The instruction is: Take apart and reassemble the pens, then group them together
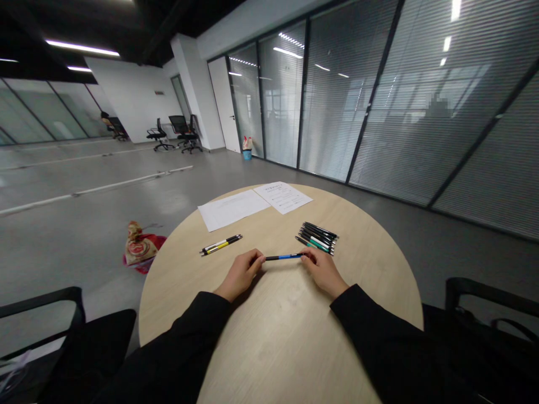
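My left hand (241, 275) and my right hand (322, 272) rest on a round pale wood table (290, 320), pinching opposite ends of a blue and black mechanical pencil (283, 257). It lies level, just above the tabletop. A bundle of several black, white and green pens (316, 238) sits beyond my right hand, close to its fingers. Left of centre lies a pair of yellow and black pens (221, 244). Two printed sheets of paper (231, 209) (283, 197) lie at the far edge, out of reach of my fingers.
Black chair backs (50, 303) (475, 292) flank the table's near side. A patterned snack bag (138, 247) lies on the grey floor left of the table. Office chairs (185, 132) and a seated person (110, 124) are far off. A glass wall with blinds (421, 112) runs along the right.
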The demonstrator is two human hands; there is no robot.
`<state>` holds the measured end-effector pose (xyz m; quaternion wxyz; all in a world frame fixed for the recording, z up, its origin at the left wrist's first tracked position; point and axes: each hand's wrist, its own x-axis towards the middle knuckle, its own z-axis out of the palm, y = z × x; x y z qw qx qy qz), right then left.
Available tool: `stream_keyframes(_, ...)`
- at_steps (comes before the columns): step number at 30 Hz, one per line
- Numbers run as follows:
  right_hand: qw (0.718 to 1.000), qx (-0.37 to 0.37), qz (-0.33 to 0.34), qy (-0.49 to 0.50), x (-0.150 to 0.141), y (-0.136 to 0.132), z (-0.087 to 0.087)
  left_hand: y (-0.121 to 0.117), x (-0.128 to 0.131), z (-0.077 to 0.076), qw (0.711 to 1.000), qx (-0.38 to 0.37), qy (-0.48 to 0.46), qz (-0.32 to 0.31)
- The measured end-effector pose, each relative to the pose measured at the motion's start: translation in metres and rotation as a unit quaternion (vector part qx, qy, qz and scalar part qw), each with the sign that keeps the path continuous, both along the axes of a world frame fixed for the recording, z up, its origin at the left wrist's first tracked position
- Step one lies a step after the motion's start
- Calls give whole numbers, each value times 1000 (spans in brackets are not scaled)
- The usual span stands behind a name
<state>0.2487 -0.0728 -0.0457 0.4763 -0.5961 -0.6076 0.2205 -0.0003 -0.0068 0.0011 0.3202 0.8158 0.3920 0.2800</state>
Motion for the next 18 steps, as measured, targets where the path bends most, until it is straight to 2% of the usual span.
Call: stream_keyframes(18, 1000, -4, 5, 1, 0, -1, 1, 1, 0, 0, 1000, -1, 6, 2)
